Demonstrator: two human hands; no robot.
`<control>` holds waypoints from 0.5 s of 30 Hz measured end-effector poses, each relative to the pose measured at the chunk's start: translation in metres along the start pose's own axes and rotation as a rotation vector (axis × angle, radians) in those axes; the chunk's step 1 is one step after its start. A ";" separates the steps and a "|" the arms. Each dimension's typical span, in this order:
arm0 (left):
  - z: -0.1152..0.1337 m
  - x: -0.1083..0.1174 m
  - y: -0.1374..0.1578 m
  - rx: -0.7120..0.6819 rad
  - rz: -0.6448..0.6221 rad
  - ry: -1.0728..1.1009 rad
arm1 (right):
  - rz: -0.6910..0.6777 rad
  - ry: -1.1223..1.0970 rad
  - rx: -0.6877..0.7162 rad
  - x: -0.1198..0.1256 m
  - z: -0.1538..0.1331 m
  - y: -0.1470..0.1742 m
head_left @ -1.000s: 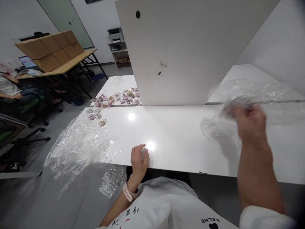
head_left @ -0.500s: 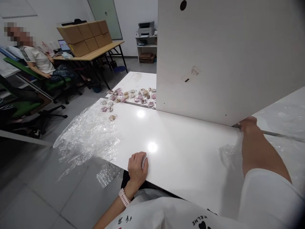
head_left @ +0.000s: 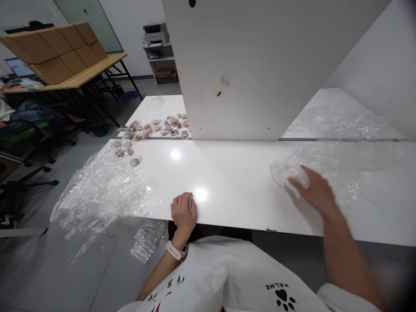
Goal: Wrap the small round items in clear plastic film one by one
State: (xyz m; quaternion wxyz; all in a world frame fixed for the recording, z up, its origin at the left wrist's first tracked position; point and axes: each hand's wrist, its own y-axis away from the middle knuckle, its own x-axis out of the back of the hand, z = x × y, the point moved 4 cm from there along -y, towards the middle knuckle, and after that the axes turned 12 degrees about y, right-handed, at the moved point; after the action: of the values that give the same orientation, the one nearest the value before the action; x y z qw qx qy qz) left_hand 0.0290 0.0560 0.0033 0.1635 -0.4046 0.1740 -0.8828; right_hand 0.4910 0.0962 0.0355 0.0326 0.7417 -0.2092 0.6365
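My left hand rests at the front edge of the white table, its fingers curled. Something small and pale shows between thumb and fingers, too hidden to name. Over the table's right part reaches my right hand, thumb and forefinger spread apart. Just beyond its fingertips lies crumpled clear plastic, with more clear plastic film spread to the right. At the left end is a heap of clear plastic wrappers, partly hanging over the edge. Individually wrapped round snacks, pink and tan, lie scattered at the back left.
A tall white panel stands along the table's back edge. Further back left are a wooden desk with stacked cardboard boxes, a seated person, a blue stool and a printer on shelves. A plastic piece hangs off the front.
My right hand has come away from the panel's lower right corner, moving left and nearer to the crumpled plastic. The view has turned right. My left hand stays at the table edge.
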 end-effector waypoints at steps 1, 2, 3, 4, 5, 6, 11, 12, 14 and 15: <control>0.000 0.001 -0.001 0.039 -0.020 0.043 | 0.017 -0.006 -0.033 -0.016 -0.005 0.025; 0.001 0.002 -0.003 0.089 -0.044 0.105 | 0.071 -0.060 -0.039 -0.028 -0.015 0.045; 0.002 0.003 -0.004 0.152 -0.073 0.196 | 0.110 -0.156 -0.038 -0.038 -0.028 0.060; 0.005 0.003 -0.006 0.224 -0.113 0.322 | 0.155 -0.269 -0.033 -0.045 -0.044 0.072; 0.009 0.002 -0.007 0.307 -0.160 0.475 | 0.183 -0.389 -0.011 -0.048 -0.065 0.081; 0.014 -0.001 -0.009 0.397 -0.220 0.647 | 0.186 -0.502 0.025 -0.047 -0.088 0.089; 0.038 -0.014 -0.018 0.777 -0.386 1.225 | -0.098 -0.764 0.554 -0.024 -0.221 0.132; 0.037 -0.014 -0.023 0.801 -0.333 1.250 | -0.132 -0.748 0.650 -0.021 -0.235 0.141; 0.026 -0.007 -0.035 0.814 -0.162 1.260 | -0.077 -0.636 0.714 -0.020 -0.238 0.147; 0.017 -0.002 -0.040 0.817 -0.075 1.256 | -0.012 -0.547 0.690 -0.023 -0.226 0.143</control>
State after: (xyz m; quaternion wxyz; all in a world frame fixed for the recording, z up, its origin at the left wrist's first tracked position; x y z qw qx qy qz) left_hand 0.0375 0.0892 0.0300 0.1403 0.2628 -0.1211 -0.9469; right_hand 0.2279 0.0430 0.0247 -0.2700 0.8515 0.0190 0.4491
